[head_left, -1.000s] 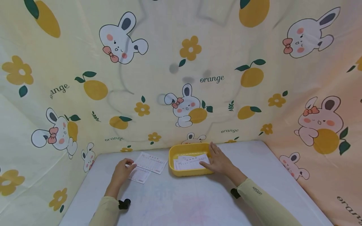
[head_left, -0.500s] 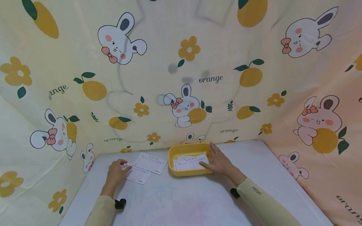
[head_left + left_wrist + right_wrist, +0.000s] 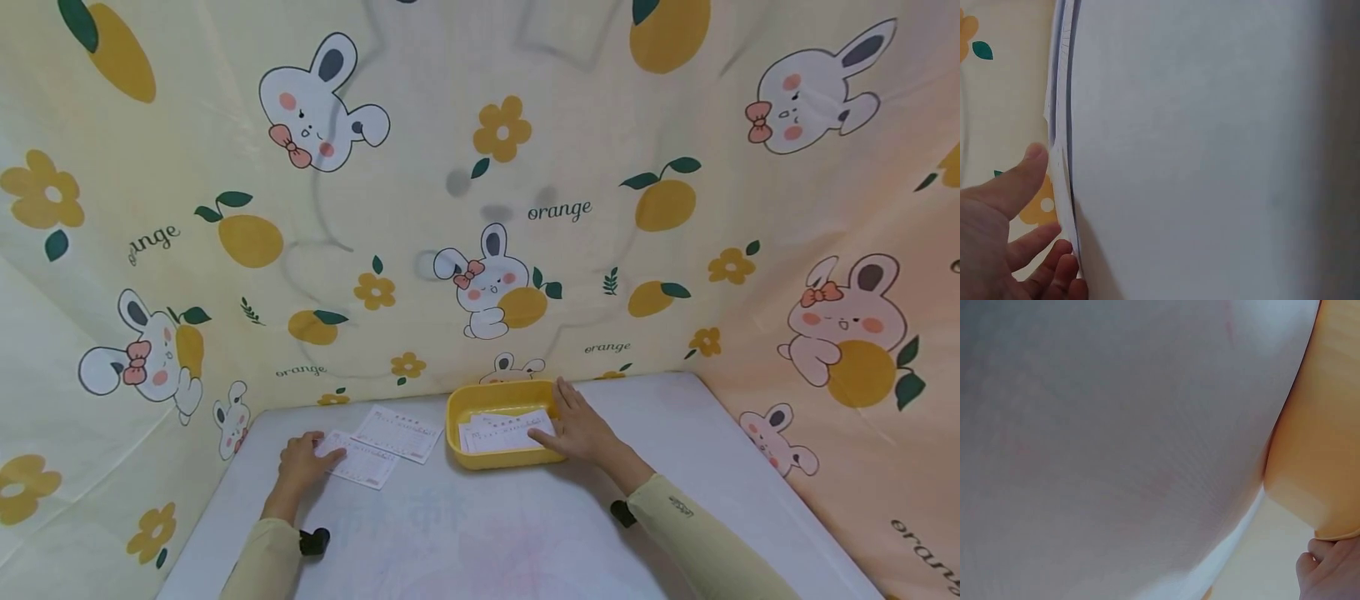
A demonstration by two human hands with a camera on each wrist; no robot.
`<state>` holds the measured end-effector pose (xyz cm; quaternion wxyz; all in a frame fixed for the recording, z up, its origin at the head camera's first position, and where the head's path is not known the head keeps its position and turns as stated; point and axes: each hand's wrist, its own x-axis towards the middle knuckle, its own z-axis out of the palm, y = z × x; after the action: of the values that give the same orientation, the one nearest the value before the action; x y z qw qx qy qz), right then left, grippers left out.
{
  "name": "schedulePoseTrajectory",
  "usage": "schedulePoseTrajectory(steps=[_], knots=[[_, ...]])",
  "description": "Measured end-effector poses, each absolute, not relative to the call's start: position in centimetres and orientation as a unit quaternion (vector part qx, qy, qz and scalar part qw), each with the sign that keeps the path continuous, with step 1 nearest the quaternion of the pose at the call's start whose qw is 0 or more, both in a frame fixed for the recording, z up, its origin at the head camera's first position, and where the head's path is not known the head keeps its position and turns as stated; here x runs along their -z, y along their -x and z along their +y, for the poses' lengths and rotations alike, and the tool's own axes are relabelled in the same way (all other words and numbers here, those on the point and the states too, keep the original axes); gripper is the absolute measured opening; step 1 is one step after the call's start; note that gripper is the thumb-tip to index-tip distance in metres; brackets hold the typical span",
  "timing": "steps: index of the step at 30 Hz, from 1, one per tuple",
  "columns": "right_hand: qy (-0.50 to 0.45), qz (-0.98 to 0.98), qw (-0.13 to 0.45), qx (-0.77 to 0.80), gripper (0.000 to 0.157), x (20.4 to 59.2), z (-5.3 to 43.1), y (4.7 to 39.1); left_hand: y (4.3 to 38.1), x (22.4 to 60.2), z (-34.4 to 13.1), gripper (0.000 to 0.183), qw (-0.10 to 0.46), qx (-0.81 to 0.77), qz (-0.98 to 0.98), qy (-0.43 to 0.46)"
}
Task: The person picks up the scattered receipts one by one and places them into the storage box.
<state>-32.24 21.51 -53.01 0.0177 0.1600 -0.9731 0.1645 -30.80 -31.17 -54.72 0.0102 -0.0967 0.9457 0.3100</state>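
Note:
Two printed white paper slips lie overlapping on the table. The upper slip (image 3: 397, 432) covers part of the lower slip (image 3: 362, 463). My left hand (image 3: 302, 463) is at the lower slip's left end, thumb spread away from the fingers. In the left wrist view its fingertips (image 3: 1065, 262) meet the edge of the paper, while the thumb stands apart. Right of the slips is a yellow plastic basin (image 3: 468, 458) with more printed slips (image 3: 506, 433) inside. My right hand (image 3: 587, 431) holds the basin's right side, thumb over the rim and fingers along the outer wall.
The white table (image 3: 480, 533) ends at a fabric backdrop (image 3: 420, 200) printed with rabbits and oranges, which rises behind and on both sides. The basin stands close to the back edge. Black wrist cameras sit at both sleeves.
My left hand has drawn back to the left along the lower slip, uncovering more of it, and its thumb and fingers have spread. The right hand and basin stay in place.

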Motion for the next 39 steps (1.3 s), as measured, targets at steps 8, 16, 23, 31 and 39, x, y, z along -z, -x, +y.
schedulePoseTrajectory(steps=[8,16,23,31,39], knots=[[-0.159,-0.974,0.023,-0.161,0.120,53.3,21.6,32.4,30.8,54.4,-31.0,0.080,0.036,-0.303,0.947,0.103],[-0.155,-0.974,0.024,-0.163,0.120,53.3,21.7,32.5,30.6,54.1,-30.6,0.078,0.040,-0.298,0.948,0.102],[-0.155,-0.974,0.017,-0.165,0.122,53.3,21.7,32.5,30.4,54.3,-30.7,0.078,0.035,-0.295,0.949,0.104],[-0.153,-0.976,0.015,-0.157,0.122,53.3,21.4,32.6,30.0,54.8,-31.0,0.079,0.019,-0.315,0.943,0.108],[-0.153,-0.976,0.017,-0.157,0.123,53.4,21.5,32.6,29.8,54.3,-31.0,0.078,0.014,-0.310,0.946,0.089]])
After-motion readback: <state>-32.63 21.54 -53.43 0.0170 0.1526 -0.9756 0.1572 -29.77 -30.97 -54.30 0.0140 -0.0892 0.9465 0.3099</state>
